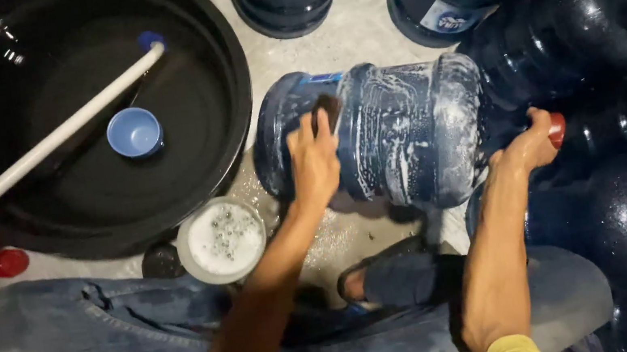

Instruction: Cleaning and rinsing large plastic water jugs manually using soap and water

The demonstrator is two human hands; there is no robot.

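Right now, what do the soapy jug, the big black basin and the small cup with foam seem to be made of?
The soapy jug looks like clear blue hard plastic: see-through, with moulded ribs and a glossy surface under the suds. The big black basin seems to be smooth plastic or perhaps rubber; its rim shines with soft highlights. The small cup with foam appears to be thin, pale, translucent plastic, though the foam hides most of it.

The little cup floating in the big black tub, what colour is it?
The little cup is light blue. It shows best in the head view, inside the black tub.
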